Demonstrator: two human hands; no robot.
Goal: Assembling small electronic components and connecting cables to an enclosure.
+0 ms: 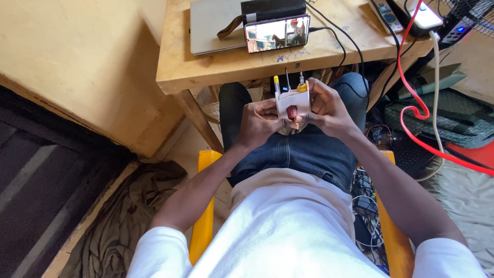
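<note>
Head view, white tool holder [294, 101] btwn 2 hands

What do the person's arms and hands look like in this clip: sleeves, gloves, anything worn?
Both arms are bare from short white T-shirt sleeves down. The left hand and right hand wear no gloves; no watch or wristband is visible. A ring may sit on one finger, but it is too small to tell.

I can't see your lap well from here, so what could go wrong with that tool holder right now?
The white holder is held over the lap by both the left hand and right hand, not resting on the table; the upright tools could tip out and fall to the floor. Their tips also point toward the table edge just above and might knock it. The red cable hangs close by the right arm and could snag.
</note>
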